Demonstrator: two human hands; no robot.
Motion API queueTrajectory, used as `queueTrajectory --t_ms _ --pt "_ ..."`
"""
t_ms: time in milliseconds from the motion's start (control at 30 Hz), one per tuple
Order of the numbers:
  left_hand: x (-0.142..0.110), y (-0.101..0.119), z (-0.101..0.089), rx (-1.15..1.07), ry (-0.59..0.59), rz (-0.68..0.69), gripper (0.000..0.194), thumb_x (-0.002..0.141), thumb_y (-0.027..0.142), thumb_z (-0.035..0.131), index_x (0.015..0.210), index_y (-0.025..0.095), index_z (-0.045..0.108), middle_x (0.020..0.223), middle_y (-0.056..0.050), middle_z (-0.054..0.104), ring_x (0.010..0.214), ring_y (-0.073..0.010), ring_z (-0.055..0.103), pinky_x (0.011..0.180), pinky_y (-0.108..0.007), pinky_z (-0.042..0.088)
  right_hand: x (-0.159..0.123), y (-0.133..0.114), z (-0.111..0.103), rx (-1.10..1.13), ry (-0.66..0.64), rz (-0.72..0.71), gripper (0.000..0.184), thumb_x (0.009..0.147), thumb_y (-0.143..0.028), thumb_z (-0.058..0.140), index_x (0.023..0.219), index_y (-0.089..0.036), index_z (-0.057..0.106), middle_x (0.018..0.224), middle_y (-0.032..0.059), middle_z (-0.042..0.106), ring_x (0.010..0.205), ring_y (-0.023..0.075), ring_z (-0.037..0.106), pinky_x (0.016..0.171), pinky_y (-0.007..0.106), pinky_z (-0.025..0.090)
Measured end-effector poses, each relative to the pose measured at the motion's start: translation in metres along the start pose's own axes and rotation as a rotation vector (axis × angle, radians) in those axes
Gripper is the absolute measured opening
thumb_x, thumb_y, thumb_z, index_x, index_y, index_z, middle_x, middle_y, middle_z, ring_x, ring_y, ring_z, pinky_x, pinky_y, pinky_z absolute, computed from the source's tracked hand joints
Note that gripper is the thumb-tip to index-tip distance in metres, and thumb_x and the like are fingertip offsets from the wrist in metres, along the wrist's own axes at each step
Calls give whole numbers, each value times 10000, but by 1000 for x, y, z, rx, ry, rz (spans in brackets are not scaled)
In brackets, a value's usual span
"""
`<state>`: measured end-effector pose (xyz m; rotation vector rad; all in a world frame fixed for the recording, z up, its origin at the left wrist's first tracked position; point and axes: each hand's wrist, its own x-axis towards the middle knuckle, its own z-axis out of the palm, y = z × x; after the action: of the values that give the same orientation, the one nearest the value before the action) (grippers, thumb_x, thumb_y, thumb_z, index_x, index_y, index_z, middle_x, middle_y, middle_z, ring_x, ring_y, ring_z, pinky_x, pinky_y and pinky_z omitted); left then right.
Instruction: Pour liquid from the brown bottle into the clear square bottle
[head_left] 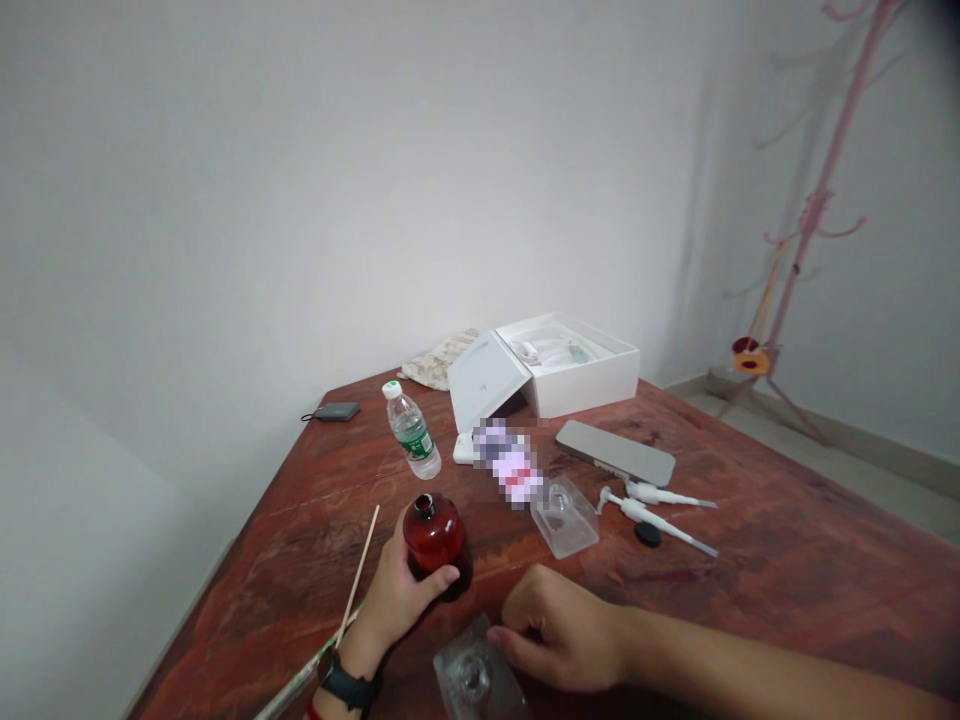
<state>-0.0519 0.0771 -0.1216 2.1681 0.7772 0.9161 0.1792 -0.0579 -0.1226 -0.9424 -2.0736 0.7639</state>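
My left hand (394,600) is wrapped round a small round amber bottle (433,535) with an open neck, standing upright on the red-brown wooden table (787,570). A thin wooden stick (358,572) lies just left of that hand. My right hand (559,630) rests on the table with its fingers curled, pinching the edge of a clear plastic blister pack (476,680) at the near edge. What, if anything, lies inside its fingers is hidden.
Further back stand a plastic water bottle (411,430), an open white box (570,375) with its lid (484,385), a grey flat case (615,452), two white pump heads (656,505), a clear plastic tray (564,515), a black cap (647,534), a dark device (336,411) and a cloth pouch (439,358). A pink coat stand (806,220) is at the right wall.
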Motion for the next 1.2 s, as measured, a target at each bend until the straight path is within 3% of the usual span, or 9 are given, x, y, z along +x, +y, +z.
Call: queueTrajectory --t_ms 300,433,533,600,700,800,967,1100,1200 --pt "0 -2 -2 -14 -24 -32 906 815 673 894 1491 147 598 1407 -229 764 1334 -452 714 1218 -619 499 0 -1 0 -21 -3 29 509 1068 -408 512 624 -271 305 577 -73 333 502 121 300 522 298 231" --pt "3 0 -7 -18 -68 -43 863 768 676 939 1406 152 688 1305 -203 816 1235 -448 766 1164 -598 556 -2 -4 -4 -15 53 93 393 1121 -372 422 757 -242 493 674 -9 554 576 148 490 569 279 360" --pt "5 2 -11 -25 -114 -45 849 726 711 962 1340 166 745 1248 -187 840 1177 -449 793 1115 -585 600 -3 -5 -6 7 104 128 310 1136 -296 403 1013 -198 669 894 87 761 767 208 711 697 289 509" --pt "5 3 -13 -28 -113 -39 1002 688 764 966 1442 164 690 1356 -206 800 1286 -466 745 1182 -599 550 -4 -5 -5 19 129 132 267 1123 -257 444 1127 -203 705 1013 108 807 900 237 773 798 308 563" --pt "3 4 -14 -27 -72 -37 1253 646 858 936 1605 161 529 1510 -240 701 1433 -483 642 1262 -622 460 -4 -2 -3 5 152 131 197 1077 -210 536 1113 -219 730 1024 89 813 928 235 779 845 313 589" --pt "1 5 -13 -5 -19 -55 1127 731 829 897 1577 179 534 1513 -231 683 1425 -470 644 1253 -631 458 -3 0 -2 -45 187 112 163 1002 -167 622 1108 -218 734 1049 87 791 927 235 761 850 333 605" --pt "4 22 -10 42 32 -96 777 825 558 914 1439 192 610 1394 -183 743 1303 -414 722 1199 -594 521 0 2 -5 -34 310 85 465 900 -106 692 1349 -218 648 1329 161 721 1255 323 709 1110 513 587" --pt "10 44 -12 62 -22 -114 769 693 402 998 1365 220 673 1309 -147 796 1204 -405 771 1134 -548 580 2 11 -3 18 363 266 870 817 -138 796 1612 -196 449 1681 236 501 1613 410 453 1338 640 377" --pt "13 62 -11 83 -75 -118 794 616 287 1039 1338 266 709 1313 -115 812 1209 -409 771 1097 -509 598 2 18 0 90 367 324 1041 798 -222 863 1685 -134 324 1764 293 387 1674 441 363 1376 668 289"
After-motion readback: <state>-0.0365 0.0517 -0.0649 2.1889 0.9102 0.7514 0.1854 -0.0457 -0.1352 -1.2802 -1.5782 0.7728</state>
